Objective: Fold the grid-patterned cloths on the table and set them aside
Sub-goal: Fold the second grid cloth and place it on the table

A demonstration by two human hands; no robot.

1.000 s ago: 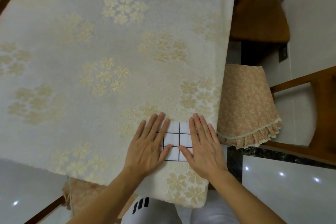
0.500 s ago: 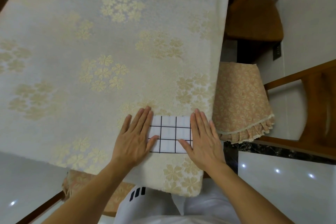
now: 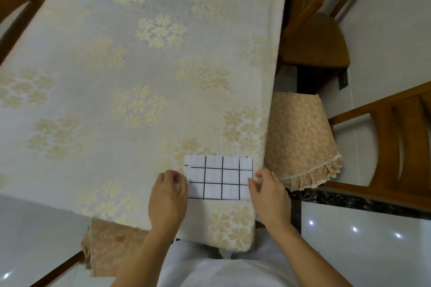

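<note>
Both hands are down at the near right corner of the surface, one at each short end of the folded cloth. Left hand (image 3: pixel 168 196) sits at the cloth's left edge, fingers curled in, fingertips and thumb closing on that edge in a pinch, though the exact contact is a little blurred. Between the two hands lies the grid-patterned cloth (image 3: pixel 219 178), white with thin dark lines, folded into a compact rectangle and lying flat, its long sides running across the view; it sits just inside the right edge of the surface (image 3: pixel 116 77) and close to the near edge. Right hand (image 3: pixel 268 193) is at the cloth's right edge, fingers bent, thumb and fingertips gripping the lower right corner area. So both hands are grasping the cloth by its ends, and it rests on the surface. A cream tablecloth with pale gold flower clusters covers the surface from the far edge to the near one, its hem draping over the near right corner. Off the right edge stands a chair with a peach floral seat cover (image 3: pixel 300 137) trimmed in a frilled fringe, its wooden back (image 3: pixel 396 137) to the right. Farther back on that side is another wooden chair (image 3: pixel 312 37). Low on the left, a second floral seat cover (image 3: pixel 109 247) peeks out under the near edge, over glossy pale floor tiles (image 3: pixel 373 251)
</note>
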